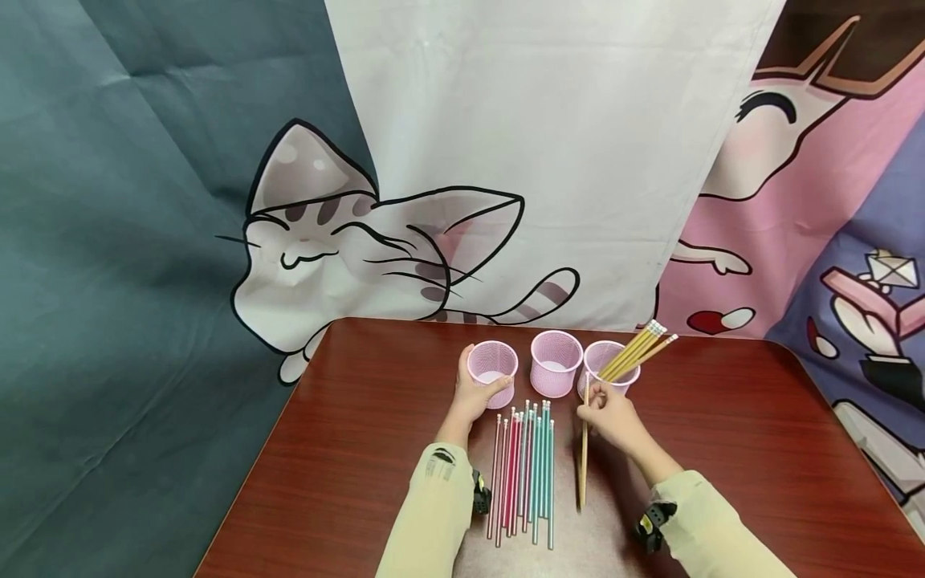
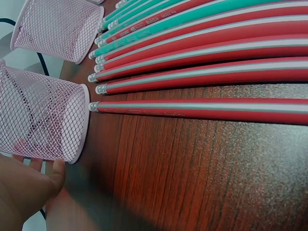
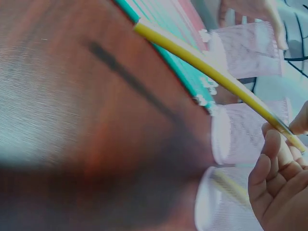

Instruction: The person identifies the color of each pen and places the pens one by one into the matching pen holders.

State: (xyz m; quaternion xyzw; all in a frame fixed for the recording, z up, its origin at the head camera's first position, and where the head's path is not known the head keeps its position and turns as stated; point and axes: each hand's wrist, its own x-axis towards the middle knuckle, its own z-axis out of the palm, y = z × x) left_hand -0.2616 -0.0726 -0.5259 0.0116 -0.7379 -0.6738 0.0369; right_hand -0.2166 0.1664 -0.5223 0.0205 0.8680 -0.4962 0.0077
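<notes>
My left hand [image 1: 471, 396] holds the leftmost pink mesh pen cup [image 1: 499, 395], thumb near its front and fingers round its left side. In the left wrist view that cup [image 2: 36, 113] stands beside the eraser ends of the pencils. My right hand [image 1: 613, 416] pinches a yellow pencil [image 1: 584, 470] near its upper end, between thumb and fingertips. The right wrist view shows this pencil [image 3: 202, 65] slanting over the table, its shadow below. Just behind the right hand is the rightmost pink mesh cup [image 1: 600, 353], with several yellow pencils [image 1: 630, 353] leaning in it.
A third pink mesh cup [image 1: 555, 385] stands between the other two. Several red pencils [image 1: 511, 482] and teal pencils [image 1: 543, 482] lie side by side on the brown table [image 1: 347, 482], eraser ends towards the cups. A printed cloth [image 1: 549, 120] hangs behind the table.
</notes>
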